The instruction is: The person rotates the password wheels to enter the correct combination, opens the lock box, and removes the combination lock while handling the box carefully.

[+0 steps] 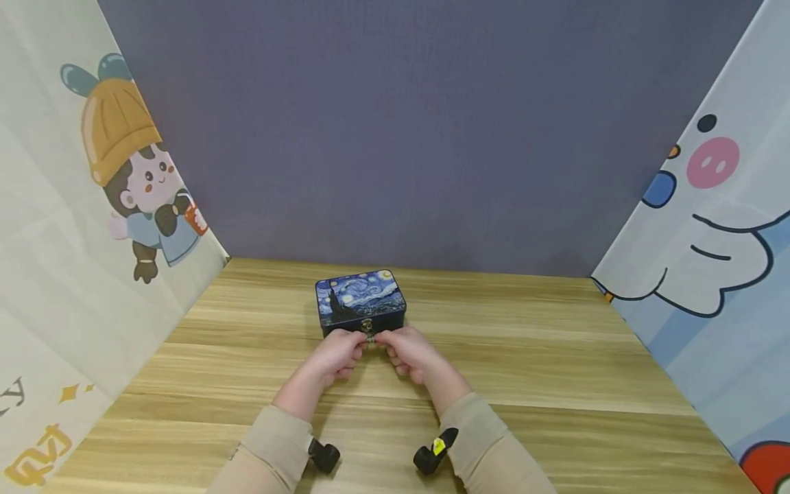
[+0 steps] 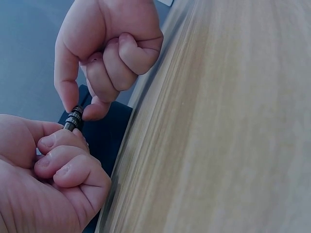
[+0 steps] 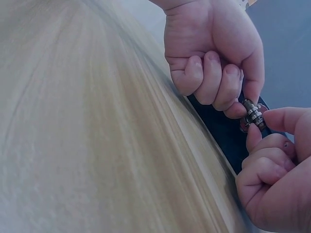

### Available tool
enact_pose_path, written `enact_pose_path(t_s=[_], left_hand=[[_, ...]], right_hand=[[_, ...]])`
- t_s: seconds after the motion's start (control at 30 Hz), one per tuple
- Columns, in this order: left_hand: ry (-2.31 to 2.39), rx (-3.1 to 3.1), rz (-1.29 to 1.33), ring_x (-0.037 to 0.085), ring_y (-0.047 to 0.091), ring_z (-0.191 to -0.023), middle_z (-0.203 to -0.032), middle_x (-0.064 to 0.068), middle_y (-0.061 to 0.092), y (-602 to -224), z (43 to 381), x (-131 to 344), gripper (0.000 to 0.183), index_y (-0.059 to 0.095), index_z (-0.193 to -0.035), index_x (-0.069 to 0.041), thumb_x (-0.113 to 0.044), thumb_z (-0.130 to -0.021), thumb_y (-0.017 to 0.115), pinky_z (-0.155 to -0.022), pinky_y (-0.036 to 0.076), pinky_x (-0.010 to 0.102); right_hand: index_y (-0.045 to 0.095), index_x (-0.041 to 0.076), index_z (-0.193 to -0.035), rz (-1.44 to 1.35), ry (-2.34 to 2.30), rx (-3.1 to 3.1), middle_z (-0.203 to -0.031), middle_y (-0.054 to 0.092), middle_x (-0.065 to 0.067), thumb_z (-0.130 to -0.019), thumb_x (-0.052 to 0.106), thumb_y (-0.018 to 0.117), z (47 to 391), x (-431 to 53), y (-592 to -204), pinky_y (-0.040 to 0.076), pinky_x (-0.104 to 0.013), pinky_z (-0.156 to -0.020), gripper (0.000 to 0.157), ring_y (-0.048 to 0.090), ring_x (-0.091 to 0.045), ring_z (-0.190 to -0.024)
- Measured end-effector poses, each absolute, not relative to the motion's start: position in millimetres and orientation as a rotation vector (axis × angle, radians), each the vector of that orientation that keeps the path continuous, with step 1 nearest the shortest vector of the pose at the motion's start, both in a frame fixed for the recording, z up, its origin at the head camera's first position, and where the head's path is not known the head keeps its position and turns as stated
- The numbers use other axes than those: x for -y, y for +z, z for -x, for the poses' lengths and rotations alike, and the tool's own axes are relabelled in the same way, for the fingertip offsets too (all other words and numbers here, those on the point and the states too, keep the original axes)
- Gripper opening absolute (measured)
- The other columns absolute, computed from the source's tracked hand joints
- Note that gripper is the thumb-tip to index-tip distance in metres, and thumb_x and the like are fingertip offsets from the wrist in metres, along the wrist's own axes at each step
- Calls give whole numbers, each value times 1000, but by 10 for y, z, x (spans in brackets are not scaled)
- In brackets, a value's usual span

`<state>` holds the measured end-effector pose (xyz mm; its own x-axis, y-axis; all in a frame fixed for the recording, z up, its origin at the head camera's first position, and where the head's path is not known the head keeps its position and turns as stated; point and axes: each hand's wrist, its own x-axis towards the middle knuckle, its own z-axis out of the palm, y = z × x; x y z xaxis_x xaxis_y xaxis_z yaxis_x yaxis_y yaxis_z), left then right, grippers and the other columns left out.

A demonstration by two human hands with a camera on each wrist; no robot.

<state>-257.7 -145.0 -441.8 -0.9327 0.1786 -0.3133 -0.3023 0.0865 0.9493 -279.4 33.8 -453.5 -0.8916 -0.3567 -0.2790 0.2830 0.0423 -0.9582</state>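
Observation:
A tin box with a swirling blue night-sky picture on its lid stands closed on the table, a brass-coloured clasp on its front. At that clasp is a small metal combination lock with numbered rings. My left hand pinches one end of the lock between thumb and forefinger, the other fingers curled in. From the opposite side, my right hand pinches the lock at its rings with thumb and forefinger. The fingertips hide part of the lock, and whether it hangs on the clasp I cannot tell.
The wood-grain table extends around the box on both sides. Behind it rises a grey-purple partition. Printed cartoon cloths hang at the left and right. Each sleeve cuff bears a small black wrist camera.

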Motion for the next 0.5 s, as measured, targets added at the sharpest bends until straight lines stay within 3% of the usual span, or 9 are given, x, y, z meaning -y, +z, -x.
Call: enact_pose_path(t_s=[0.5], left_hand=[[1913, -2021, 112, 9, 21, -45, -58, -3, 32, -4428, 2574, 1455, 27, 54, -89, 2, -19, -104, 46, -44, 20, 25]], right_hand=[[54, 10, -73, 70, -1890, -1880, -54, 30, 7, -89, 24, 66, 2788, -328, -4537, 19, -21, -38, 25, 22, -6, -43]])
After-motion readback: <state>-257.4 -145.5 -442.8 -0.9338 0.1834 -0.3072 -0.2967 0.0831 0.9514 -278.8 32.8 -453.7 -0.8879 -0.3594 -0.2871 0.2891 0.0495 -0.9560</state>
